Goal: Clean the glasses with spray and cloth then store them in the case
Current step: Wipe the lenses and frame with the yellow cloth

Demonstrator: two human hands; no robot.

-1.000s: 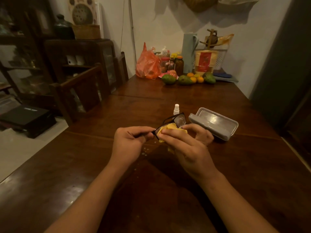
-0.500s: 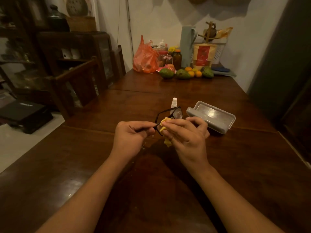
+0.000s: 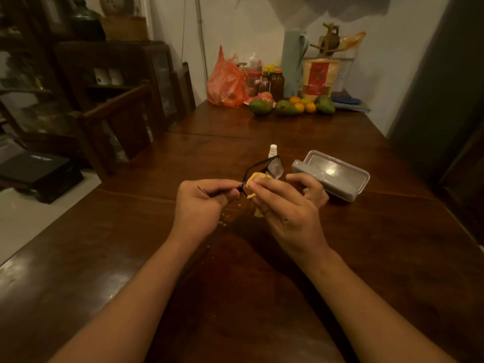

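Observation:
Black-framed glasses [image 3: 272,166] are held above the dark wooden table [image 3: 392,258]. My left hand [image 3: 201,203] pinches the frame at its left end. My right hand [image 3: 285,208] presses a yellow cloth [image 3: 255,178] against the near lens, with a corner of the cloth hanging below the fingers. The far lens is uncovered. A small white spray bottle [image 3: 272,150] stands just behind the glasses. An open grey case [image 3: 332,174] lies to the right, close to my right fingers.
At the table's far end stand an orange plastic bag [image 3: 226,82], jars, a tall pale jug [image 3: 293,64], avocados and oranges [image 3: 288,107]. Dark wooden chairs [image 3: 123,121] line the left side. Small white specks lie on the table under my hands.
The right hand has shifted the cloth over the near lens, so less yellow shows than a second ago. The camera has tipped so the scene sits a little higher in view.

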